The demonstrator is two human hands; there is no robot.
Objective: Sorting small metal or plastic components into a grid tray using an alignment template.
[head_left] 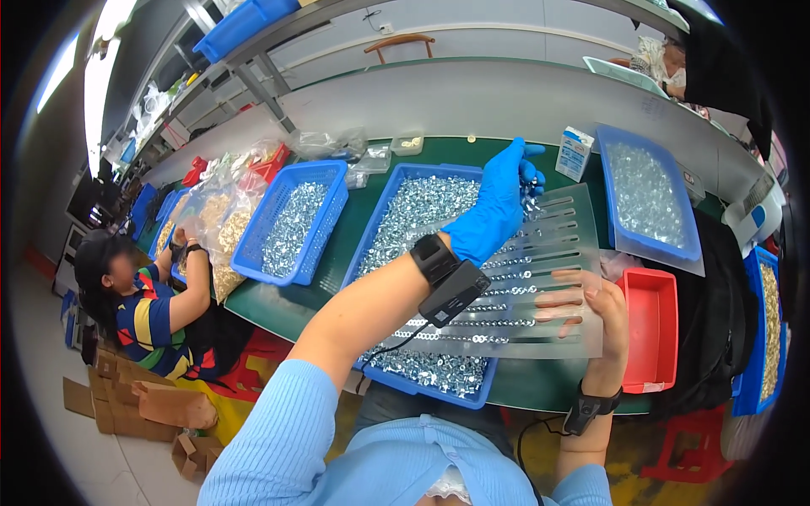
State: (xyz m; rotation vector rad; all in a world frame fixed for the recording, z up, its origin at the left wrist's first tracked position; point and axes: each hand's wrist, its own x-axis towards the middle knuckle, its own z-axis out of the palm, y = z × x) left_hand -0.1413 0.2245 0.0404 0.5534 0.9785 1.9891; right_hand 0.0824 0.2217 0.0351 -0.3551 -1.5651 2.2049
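Observation:
A blue glove covers my left hand (498, 202), which is raised over the far part of a clear slotted plate (557, 244). Its fingers curl around small shiny metal parts (530, 205), some showing at the fingertips. My bare right hand (603, 308) grips the plate's right edge, thumb on top and fingers seen through it from below. Rows of the small metal parts lie along several slots. The plate is tilted over a blue basket (354, 274) full of the same loose parts; my left forearm hides some of it.
On the green table (527, 384) stand another blue basket of metal parts (295, 228), a red tray (650, 329), a small carton (574, 153) and a blue tray (648, 194) of clear-looking parts. At left, a co-worker (160, 304) handles plastic bags (228, 219). A black bag (713, 312) lies right.

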